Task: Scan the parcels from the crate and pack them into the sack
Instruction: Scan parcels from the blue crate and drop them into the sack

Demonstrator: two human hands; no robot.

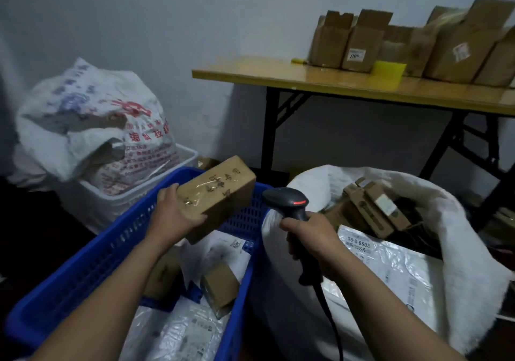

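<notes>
The long brown cardboard parcel [220, 193] is up in the air over the blue plastic crate [92, 260], tipped a bit. The left hand [174, 215] grips its near end. Just right of the crate, the right hand [312, 238] grips a black scanner [289, 201] with a red light, by the big white sack [473, 249].

The crate [83, 263] is bright blue, its walls a grid of small holes. The parcel [220, 196] is brown cardboard with dark handwriting. The scanner [289, 201] is black with a glowing red window. The sack [459, 249] is white; the bag [92, 126] is white with red and blue print.
</notes>
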